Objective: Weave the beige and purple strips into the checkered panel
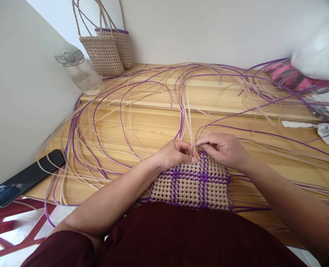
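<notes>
A beige and purple woven panel (189,187) lies against my body at the table's front edge. Long loose strands run out from its sides and top. My left hand (178,154) pinches beige strands (190,129) at the panel's upper edge, thumb against fingers. Just to its right, my right hand (222,148) is closed in a pinch at the same edge, by a purple strand (217,125). What sits between its fingertips is too small to make out. Both wrists rest close over the weave.
Loose beige and purple strands spread across the wooden table (150,124). At the back left stand a clear bottle (81,72) and two woven bags (103,53). A black phone (31,178) lies at the left edge. Plastic bags (318,55) crowd the right back corner.
</notes>
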Motion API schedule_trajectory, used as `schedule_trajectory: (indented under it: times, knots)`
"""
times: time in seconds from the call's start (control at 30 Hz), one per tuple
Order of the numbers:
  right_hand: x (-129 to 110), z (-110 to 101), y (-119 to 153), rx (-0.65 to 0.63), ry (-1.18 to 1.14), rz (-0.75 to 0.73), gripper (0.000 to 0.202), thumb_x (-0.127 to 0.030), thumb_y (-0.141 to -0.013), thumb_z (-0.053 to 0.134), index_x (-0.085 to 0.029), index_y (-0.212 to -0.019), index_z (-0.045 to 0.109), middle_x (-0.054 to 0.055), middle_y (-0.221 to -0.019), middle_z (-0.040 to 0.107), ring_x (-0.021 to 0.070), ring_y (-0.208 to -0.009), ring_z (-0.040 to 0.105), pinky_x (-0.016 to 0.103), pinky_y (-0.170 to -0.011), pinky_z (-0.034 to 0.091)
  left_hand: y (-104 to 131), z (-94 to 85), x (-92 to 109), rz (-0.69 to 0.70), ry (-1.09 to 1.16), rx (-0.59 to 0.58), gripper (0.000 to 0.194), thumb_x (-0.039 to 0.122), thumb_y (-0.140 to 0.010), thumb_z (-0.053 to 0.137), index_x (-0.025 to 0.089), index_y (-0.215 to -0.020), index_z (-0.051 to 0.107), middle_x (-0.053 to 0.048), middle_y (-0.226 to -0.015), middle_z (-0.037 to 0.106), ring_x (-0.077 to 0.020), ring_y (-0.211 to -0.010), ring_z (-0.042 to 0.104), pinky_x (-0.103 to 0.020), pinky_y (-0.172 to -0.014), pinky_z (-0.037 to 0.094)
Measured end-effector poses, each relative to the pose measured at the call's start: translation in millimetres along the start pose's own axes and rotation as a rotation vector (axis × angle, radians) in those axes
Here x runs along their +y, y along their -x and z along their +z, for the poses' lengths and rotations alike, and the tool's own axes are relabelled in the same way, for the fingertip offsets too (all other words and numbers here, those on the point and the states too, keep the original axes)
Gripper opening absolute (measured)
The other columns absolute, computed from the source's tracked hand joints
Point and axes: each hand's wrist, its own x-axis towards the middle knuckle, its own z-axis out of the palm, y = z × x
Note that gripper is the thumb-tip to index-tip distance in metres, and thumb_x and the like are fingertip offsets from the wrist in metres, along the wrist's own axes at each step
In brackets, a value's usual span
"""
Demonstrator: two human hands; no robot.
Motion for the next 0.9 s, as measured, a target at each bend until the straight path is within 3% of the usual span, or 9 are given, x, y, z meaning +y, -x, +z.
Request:
schedule_trajectory:
  times: [0.1,0.27,0.4,0.6,0.73,0.83,0.9]
  knots:
    - [6.5,0.9,-1.5,-0.011,0.123,-0.183,0.019,-0.013,-0.088,0.054,-0.021,-0.093,0.071,0.005,-0.096,0.068,0.0152,-0.09,0.064,0.027,-0.079,0.05,0.6,1.0,1.8,-0.005,0.0,0.015,0.024,0.022,-0.052,0.086,0.012,-0.067,0.071,0.001,-0.061,0.063,-0.0086,-0.06,0.053,-0.024,-0.064,0.04]
    - [14.7,3.3,-3.8,0.076,0.231,-0.307,0.013,-0.014,-0.085,0.063,-0.019,-0.095,0.07,0.007,-0.098,0.069,0.018,-0.094,0.065,0.031,-0.084,0.053,2.1,1.9,5.1,-0.055,0.078,0.006,0.025,0.022,-0.05,0.087,0.01,-0.066,0.072,-0.001,-0.064,0.066,-0.0091,-0.062,0.056,-0.025,-0.068,0.043]
    - [18.4,4.2,1.0,0.138,0.274,-0.409,0.02,-0.013,-0.083,0.066,-0.022,-0.101,0.071,0.007,-0.102,0.069,0.0178,-0.094,0.066,0.031,-0.082,0.055,1.9,1.6,4.9,-0.054,0.099,-0.013,0.026,0.023,-0.05,0.088,0.01,-0.068,0.073,-0.002,-0.066,0.067,-0.0095,-0.063,0.057,-0.025,-0.071,0.044]
    - [18.3,2.2,-1.0,0.128,0.302,-0.435,0.025,-0.013,-0.084,0.064,-0.025,-0.105,0.07,0.005,-0.103,0.069,0.0167,-0.093,0.065,0.031,-0.081,0.055,3.0,1.4,5.0,-0.035,0.086,-0.013,0.023,0.024,-0.052,0.087,0.011,-0.064,0.071,-0.001,-0.064,0.066,-0.0085,-0.061,0.056,-0.025,-0.068,0.043]
    - [18.7,-10.7,-11.6,0.149,0.407,-0.448,0.017,-0.018,-0.084,0.066,-0.02,-0.101,0.07,0.008,-0.106,0.07,0.0204,-0.099,0.064,0.038,-0.091,0.052,5.1,3.0,6.4,-0.073,0.079,0.012,0.028,0.026,-0.051,0.088,0.011,-0.071,0.073,-0.002,-0.068,0.068,-0.0099,-0.063,0.058,-0.025,-0.069,0.045]
    - [12.5,-20.3,-16.0,0.14,0.389,-0.378,0.01,-0.023,-0.087,0.064,-0.019,-0.094,0.071,0.007,-0.107,0.072,0.0221,-0.104,0.064,0.039,-0.095,0.05,6.1,4.3,6.4,-0.055,0.048,0.009,0.028,0.027,-0.053,0.088,0.011,-0.071,0.073,-0.003,-0.07,0.068,-0.0098,-0.064,0.058,-0.025,-0.068,0.045]
    - [2.6,-23.6,-14.6,0.07,0.371,-0.268,0.012,-0.025,-0.09,0.06,-0.019,-0.093,0.07,0.005,-0.097,0.074,0.0188,-0.092,0.067,0.033,-0.084,0.051,6.5,4.4,5.9,-0.029,0.011,0.005,0.028,0.028,-0.054,0.088,0.011,-0.07,0.072,-0.002,-0.069,0.066,-0.0092,-0.063,0.057,-0.024,-0.066,0.044]
